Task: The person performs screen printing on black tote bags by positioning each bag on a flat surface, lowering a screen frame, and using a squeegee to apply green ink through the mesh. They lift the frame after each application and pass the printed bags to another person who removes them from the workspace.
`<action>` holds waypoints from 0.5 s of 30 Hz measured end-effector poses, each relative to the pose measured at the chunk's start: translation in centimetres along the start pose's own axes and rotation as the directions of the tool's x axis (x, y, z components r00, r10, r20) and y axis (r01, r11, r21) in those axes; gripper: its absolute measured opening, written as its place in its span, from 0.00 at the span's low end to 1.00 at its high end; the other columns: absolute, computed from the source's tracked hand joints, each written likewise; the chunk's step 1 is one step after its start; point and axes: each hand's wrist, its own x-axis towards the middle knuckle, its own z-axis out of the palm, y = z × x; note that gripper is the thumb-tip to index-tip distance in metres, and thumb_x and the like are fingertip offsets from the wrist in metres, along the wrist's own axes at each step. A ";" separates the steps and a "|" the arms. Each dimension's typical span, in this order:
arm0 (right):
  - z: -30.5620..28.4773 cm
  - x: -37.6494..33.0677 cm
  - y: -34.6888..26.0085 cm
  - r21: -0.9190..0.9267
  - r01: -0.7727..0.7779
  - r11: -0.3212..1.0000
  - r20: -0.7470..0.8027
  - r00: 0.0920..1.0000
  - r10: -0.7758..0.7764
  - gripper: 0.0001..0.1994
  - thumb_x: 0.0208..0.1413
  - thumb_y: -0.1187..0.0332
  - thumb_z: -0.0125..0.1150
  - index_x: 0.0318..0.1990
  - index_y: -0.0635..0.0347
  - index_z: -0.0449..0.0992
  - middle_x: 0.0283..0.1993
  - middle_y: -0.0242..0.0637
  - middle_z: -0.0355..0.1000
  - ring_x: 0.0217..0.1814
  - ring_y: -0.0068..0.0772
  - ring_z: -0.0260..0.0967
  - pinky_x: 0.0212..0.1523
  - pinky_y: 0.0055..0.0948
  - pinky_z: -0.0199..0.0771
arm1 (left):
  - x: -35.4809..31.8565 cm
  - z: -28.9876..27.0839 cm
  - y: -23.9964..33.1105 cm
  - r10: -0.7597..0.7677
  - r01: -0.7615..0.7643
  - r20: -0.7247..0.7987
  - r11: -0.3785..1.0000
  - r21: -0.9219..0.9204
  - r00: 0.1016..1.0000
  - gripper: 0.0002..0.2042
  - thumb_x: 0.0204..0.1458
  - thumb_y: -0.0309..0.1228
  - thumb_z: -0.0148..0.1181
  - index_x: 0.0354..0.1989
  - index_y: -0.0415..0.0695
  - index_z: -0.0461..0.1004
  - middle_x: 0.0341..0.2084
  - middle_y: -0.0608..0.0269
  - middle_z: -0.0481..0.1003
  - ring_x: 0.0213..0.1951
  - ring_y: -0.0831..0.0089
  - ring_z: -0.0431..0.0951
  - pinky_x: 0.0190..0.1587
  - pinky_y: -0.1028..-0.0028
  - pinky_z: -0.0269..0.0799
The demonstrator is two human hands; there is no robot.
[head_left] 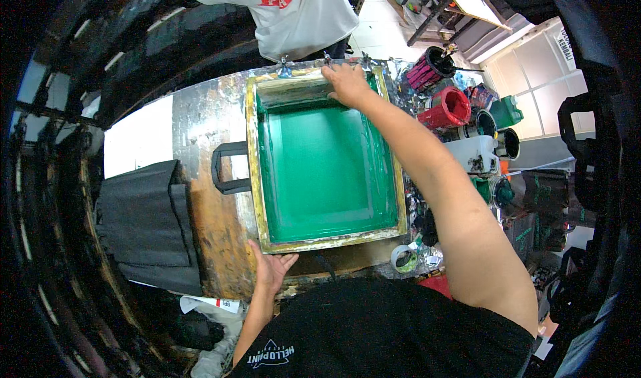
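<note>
Screen frame [327, 244] lies on the table [200, 118] — pots [449, 108] right, folded bags [143, 224] left.

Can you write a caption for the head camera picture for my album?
Right hand presses a squeegee at the far end of a green printing screen; left hand steadies its near frame corner.

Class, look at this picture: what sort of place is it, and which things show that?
Probably a screen-printing workshop: a framed green screen on a paint-stained table, ink pots beside it, and black fabric bags stacked nearby.
</note>
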 end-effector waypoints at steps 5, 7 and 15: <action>-2.0 -1.8 0.1 -0.039 -0.031 0.999 -0.236 0.971 0.021 0.29 0.48 0.68 0.70 0.61 0.44 0.71 0.50 0.33 0.73 0.57 0.40 0.69 0.53 0.53 0.63 | 1.3 -4.5 1.7 -0.273 0.308 -0.160 0.913 0.267 0.949 0.60 0.50 0.82 0.34 0.58 0.22 0.65 0.46 0.33 0.77 0.47 0.50 0.82 0.50 0.60 0.80; -1.0 -2.7 -0.1 -0.056 -0.054 0.997 -0.326 0.945 0.033 0.27 0.49 0.69 0.68 0.59 0.43 0.72 0.49 0.32 0.72 0.55 0.38 0.69 0.52 0.51 0.62 | 0.8 -4.6 4.1 -0.353 0.385 -0.154 0.816 0.431 0.923 0.57 0.53 0.80 0.32 0.47 0.23 0.73 0.33 0.37 0.82 0.34 0.56 0.86 0.39 0.64 0.84; 4.1 -2.4 -1.6 -0.107 -0.116 0.987 -0.483 0.874 0.050 0.17 0.54 0.68 0.60 0.53 0.39 0.75 0.47 0.28 0.73 0.52 0.35 0.68 0.54 0.50 0.60 | 1.8 2.0 10.8 0.141 -0.156 0.087 0.604 0.781 0.986 0.28 0.66 0.54 0.54 0.35 0.35 0.78 0.18 0.57 0.78 0.20 0.72 0.80 0.23 0.71 0.74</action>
